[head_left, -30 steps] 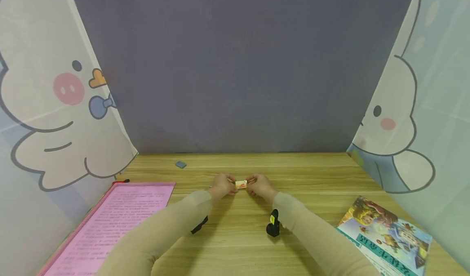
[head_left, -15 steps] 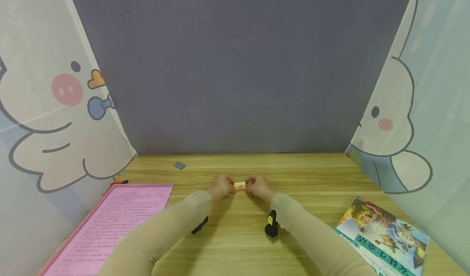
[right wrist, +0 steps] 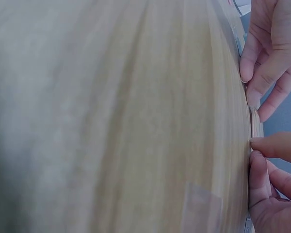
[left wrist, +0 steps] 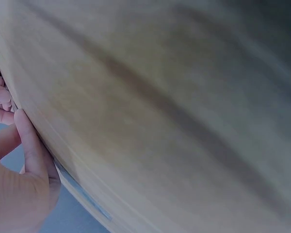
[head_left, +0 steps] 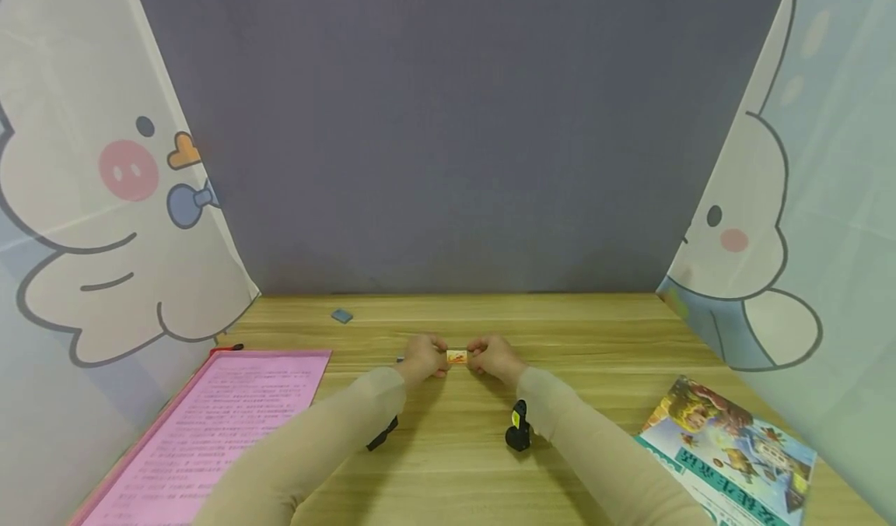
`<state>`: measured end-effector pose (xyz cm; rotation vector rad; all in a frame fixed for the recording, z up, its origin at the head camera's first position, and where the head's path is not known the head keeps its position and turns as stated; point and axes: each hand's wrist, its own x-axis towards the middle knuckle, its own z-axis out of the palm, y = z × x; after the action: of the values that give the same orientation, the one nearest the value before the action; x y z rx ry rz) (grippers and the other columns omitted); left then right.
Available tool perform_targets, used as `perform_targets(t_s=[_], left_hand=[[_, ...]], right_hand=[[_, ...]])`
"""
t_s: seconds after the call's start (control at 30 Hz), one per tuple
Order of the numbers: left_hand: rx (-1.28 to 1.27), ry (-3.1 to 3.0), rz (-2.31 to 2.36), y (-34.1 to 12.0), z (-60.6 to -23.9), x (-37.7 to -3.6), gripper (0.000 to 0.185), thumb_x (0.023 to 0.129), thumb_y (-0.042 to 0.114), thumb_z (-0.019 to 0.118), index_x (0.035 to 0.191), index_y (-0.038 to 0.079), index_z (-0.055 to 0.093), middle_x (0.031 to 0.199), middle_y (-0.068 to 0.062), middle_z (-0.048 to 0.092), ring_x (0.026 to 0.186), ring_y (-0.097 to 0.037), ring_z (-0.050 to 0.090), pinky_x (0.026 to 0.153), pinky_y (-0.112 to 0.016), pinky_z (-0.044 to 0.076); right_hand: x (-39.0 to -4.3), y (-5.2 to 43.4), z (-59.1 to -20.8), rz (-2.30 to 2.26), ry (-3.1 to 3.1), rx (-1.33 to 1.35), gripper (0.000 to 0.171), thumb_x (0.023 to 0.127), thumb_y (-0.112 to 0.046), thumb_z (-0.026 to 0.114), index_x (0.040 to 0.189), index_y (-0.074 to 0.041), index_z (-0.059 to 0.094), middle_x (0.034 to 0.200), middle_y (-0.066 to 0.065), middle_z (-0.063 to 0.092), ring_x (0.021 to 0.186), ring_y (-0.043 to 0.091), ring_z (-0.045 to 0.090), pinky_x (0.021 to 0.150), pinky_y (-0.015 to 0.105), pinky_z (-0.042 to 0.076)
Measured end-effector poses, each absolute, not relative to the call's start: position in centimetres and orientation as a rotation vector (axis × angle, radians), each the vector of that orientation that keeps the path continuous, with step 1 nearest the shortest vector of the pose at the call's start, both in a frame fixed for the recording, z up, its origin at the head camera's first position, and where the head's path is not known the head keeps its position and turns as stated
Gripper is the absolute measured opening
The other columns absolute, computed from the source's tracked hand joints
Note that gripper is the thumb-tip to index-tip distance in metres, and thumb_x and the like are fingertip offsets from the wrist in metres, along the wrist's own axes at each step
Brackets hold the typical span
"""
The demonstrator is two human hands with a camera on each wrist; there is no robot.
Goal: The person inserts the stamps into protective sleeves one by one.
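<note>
Lying nearer than the card [head_left: 457, 356], a book [head_left: 731, 448] is off to its right; a pink printed sheet [head_left: 224, 417] spreads to its left. The left hand [head_left: 423, 356] and right hand [head_left: 495, 358], fingers curled, pinch the card's two ends; whether it touches the table [head_left: 448, 471] is unclear. Only the head view shows the card's printed face; the left wrist view shows a blue-grey strip [left wrist: 85, 191] beside the left hand. Beyond the card, leftward, lies a small block [head_left: 341, 316].
</note>
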<state>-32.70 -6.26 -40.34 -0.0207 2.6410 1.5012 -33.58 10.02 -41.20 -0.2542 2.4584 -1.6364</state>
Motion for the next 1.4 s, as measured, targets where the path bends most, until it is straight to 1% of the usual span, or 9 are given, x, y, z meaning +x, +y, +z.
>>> perform_targets(t_s=[0.23,0.37,0.53,0.67,0.8,0.93,1.13,1.3,1.4], left_hand=[[-0.031,2.628,1.518,-6.25,-40.34,-32.66,0.04,0.069,-0.006,0.069,0.107,-0.002,0.055,0.099,-0.019,0.057,0.062,-0.019,0.062,0.058,-0.025,0.053],[-0.043,2.624,1.525,-6.25,-40.43,-32.79,0.04,0.069,-0.006,0.069,0.107,-0.002,0.055,0.092,-0.017,0.059,0.06,-0.018,0.062,0.057,-0.025,0.053],[-0.04,2.608,1.542,-6.3,-40.36,-32.85,0.035,0.071,-0.005,0.067,0.104,-0.002,0.055,0.084,-0.015,0.06,0.059,-0.018,0.062,0.058,-0.025,0.053],[-0.027,2.604,1.545,-6.28,-40.19,-32.73,0.033,0.072,-0.005,0.066,0.103,-0.002,0.055,0.084,-0.015,0.059,0.06,-0.018,0.062,0.059,-0.024,0.053],[-0.03,2.617,1.529,-6.26,-40.28,-32.69,0.034,0.071,-0.006,0.067,0.103,-0.002,0.056,0.083,-0.014,0.059,0.06,-0.018,0.062,0.058,-0.024,0.053],[-0.047,2.623,1.519,-6.2,-40.3,-32.85,0.036,0.069,-0.006,0.068,0.103,-0.001,0.056,0.083,-0.014,0.059,0.059,-0.019,0.062,0.057,-0.025,0.053],[-0.055,2.627,1.537,-6.14,-40.05,-32.85,0.037,0.069,-0.007,0.068,0.104,-0.001,0.056,0.084,-0.015,0.058,0.06,-0.02,0.063,0.057,-0.025,0.054],[-0.052,2.628,1.527,-6.2,-40.06,-32.62,0.037,0.069,-0.007,0.069,0.103,-0.001,0.056,0.085,-0.016,0.058,0.06,-0.02,0.063,0.058,-0.025,0.054],[-0.067,2.618,1.519,-6.22,-40.04,-32.55,0.038,0.069,-0.005,0.069,0.105,-0.001,0.055,0.087,-0.016,0.059,0.061,-0.019,0.063,0.058,-0.025,0.054]], right_hand=[[-33.62,10.11,-41.36,-1.629,2.457,-0.268,0.036,0.075,0.0,0.063,0.109,0.006,0.054,0.079,0.006,0.049,0.065,0.015,0.05,0.059,0.026,0.049],[-33.69,10.1,-41.48,-1.641,2.459,-0.275,0.036,0.075,0.001,0.063,0.109,0.007,0.054,0.077,0.005,0.048,0.064,0.015,0.05,0.058,0.027,0.049],[-33.78,10.06,-41.46,-1.645,2.469,-0.275,0.037,0.075,0.002,0.063,0.11,0.007,0.054,0.077,0.006,0.047,0.064,0.015,0.05,0.059,0.027,0.049],[-33.44,10.02,-41.14,-1.641,2.483,-0.29,0.039,0.075,0.003,0.062,0.112,0.007,0.052,0.077,0.008,0.047,0.065,0.018,0.05,0.06,0.029,0.05],[-33.32,10.05,-41.19,-1.644,2.481,-0.304,0.037,0.075,0.003,0.063,0.11,0.007,0.053,0.078,0.009,0.048,0.066,0.019,0.051,0.061,0.03,0.05],[-33.77,10.12,-41.5,-1.641,2.482,-0.283,0.035,0.074,0.002,0.064,0.107,0.005,0.056,0.078,0.007,0.048,0.064,0.016,0.051,0.059,0.026,0.05],[-34.02,9.99,-41.48,-1.631,2.506,-0.251,0.032,0.073,0.001,0.065,0.104,0.003,0.058,0.074,0.004,0.047,0.06,0.014,0.05,0.055,0.023,0.048],[-34.01,9.94,-41.66,-1.619,2.508,-0.25,0.032,0.073,0.001,0.066,0.105,0.003,0.058,0.075,0.004,0.049,0.059,0.013,0.05,0.054,0.023,0.048],[-34.05,10.12,-41.58,-1.632,2.466,-0.25,0.033,0.075,0.001,0.063,0.107,0.004,0.057,0.078,0.006,0.051,0.06,0.014,0.052,0.056,0.025,0.049]])
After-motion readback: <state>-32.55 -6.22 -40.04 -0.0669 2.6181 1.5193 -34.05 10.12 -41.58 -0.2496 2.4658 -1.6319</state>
